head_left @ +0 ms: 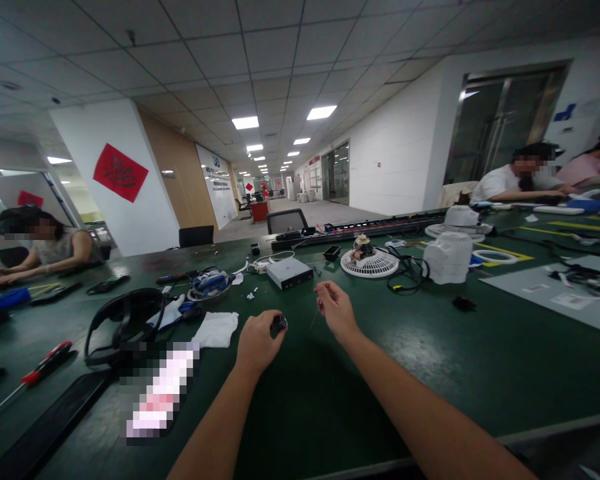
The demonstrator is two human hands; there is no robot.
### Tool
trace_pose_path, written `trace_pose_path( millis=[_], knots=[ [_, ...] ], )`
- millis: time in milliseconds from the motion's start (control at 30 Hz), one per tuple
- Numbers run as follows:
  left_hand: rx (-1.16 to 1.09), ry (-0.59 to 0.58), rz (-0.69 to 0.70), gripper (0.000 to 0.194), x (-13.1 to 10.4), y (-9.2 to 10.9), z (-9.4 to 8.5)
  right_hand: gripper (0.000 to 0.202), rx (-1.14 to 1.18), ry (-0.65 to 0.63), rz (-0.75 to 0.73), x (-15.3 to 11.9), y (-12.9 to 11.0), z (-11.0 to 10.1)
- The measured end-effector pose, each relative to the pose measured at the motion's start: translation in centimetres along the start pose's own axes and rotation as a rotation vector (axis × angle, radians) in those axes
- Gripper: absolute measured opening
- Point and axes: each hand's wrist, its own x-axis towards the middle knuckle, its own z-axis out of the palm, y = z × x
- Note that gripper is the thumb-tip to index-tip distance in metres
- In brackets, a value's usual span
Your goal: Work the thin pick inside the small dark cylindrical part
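Observation:
My left hand (259, 340) is closed on a small dark round part (279, 324), held between thumb and fingers above the green table (300, 427). To its right, my right hand (336, 308) is pinched around a thin wire-like piece (314, 320) that hangs down from the fingertips. The two hands are apart. Just beyond them lies a grey metal box (290, 273). A white round fan grille (370, 264) with a motor on it rests behind my right hand.
On the left are a black headset (123, 327), a red-handled screwdriver (47, 362), a white cloth (217, 329) and a blue-and-white bundle (210, 285). A white housing (449, 258) and a grey mat (565, 290) lie right. People sit at both far sides.

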Motion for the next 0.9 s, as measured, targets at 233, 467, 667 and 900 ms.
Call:
trace_pose_path(
  millis=[233,467,667,900],
  knots=[
    [-0.014,-0.018,0.016,0.026,0.0,0.3,-0.1,0.048,0.272,-0.016,0.079,-0.3,-0.3,1.2],
    [-0.014,-0.01,0.009,0.033,-0.1,0.4,0.1,0.046,0.289,-0.039,0.08,-0.7,-0.3,1.2],
    [-0.014,-0.006,0.027,0.036,-0.1,0.8,0.0,0.044,0.254,-0.007,0.053,-0.9,-0.3,1.0],
    [-0.009,0.009,0.031,0.035,-0.1,0.7,0.0,0.045,0.227,-0.005,0.032,-1.0,-0.6,1.0]
  ],
)
